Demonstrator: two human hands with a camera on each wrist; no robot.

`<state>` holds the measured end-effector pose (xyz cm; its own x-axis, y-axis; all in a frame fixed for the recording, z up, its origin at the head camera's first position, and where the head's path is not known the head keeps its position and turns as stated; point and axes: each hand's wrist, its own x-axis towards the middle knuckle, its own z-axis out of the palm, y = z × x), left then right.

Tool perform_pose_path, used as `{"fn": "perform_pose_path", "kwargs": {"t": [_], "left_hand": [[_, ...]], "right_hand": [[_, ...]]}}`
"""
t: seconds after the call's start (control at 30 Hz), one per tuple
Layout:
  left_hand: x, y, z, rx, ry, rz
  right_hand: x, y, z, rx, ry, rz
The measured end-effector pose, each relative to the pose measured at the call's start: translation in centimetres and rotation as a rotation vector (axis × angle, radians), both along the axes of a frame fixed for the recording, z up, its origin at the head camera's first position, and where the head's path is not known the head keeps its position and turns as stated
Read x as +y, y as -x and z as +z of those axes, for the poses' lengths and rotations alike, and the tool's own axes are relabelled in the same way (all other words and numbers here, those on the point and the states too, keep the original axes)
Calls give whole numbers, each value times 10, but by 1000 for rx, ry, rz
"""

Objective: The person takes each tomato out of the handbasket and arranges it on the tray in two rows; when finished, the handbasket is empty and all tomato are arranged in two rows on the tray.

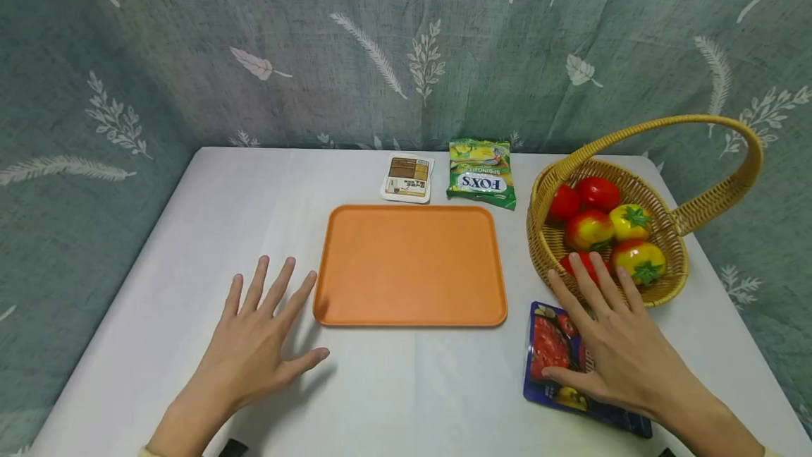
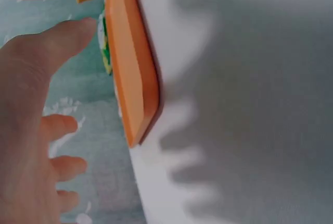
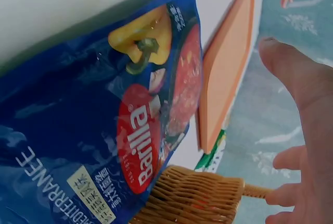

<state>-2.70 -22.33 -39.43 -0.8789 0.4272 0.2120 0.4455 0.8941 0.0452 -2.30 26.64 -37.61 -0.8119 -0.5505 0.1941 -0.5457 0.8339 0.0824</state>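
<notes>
My left hand (image 1: 254, 351) is spread above the white table, just left of the orange tray (image 1: 412, 266), and holds nothing. Its shadow falls on the table in the left wrist view. My right hand (image 1: 624, 351) hovers with fingers spread over a blue Barilla sauce pouch (image 1: 548, 348), partly hiding it. In the right wrist view the pouch (image 3: 104, 109) appears apart from the fingers. The right fingertips overlap the near rim of a wicker basket (image 1: 539, 245) in the head view. Red and yellow tomato- or pepper-like pieces (image 1: 590, 229) lie in the basket.
Behind the tray lie a green Fox's candy bag (image 1: 481, 171) and a small white packet with a brown label (image 1: 408, 178). The basket's tall handle (image 1: 751, 161) leans out to the right. A patterned green cloth (image 1: 285, 55) hangs around the table.
</notes>
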Motion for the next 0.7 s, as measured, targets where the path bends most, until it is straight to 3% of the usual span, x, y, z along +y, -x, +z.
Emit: {"fn": "perform_pose_path", "kwargs": {"t": [0.13,0.27,0.47,0.7], "left_hand": [[0,4,1,-37,-121,1],[0,9,2,-14,-242,-11],[3,14,-1,-7,-393,17],[7,22,-10,-37,-559,26]], "right_hand": [[3,2,3,-9,48,5],[6,4,9,-34,129,-10],[11,10,24,-79,227,-116],[19,19,28,1,391,-199]]}}
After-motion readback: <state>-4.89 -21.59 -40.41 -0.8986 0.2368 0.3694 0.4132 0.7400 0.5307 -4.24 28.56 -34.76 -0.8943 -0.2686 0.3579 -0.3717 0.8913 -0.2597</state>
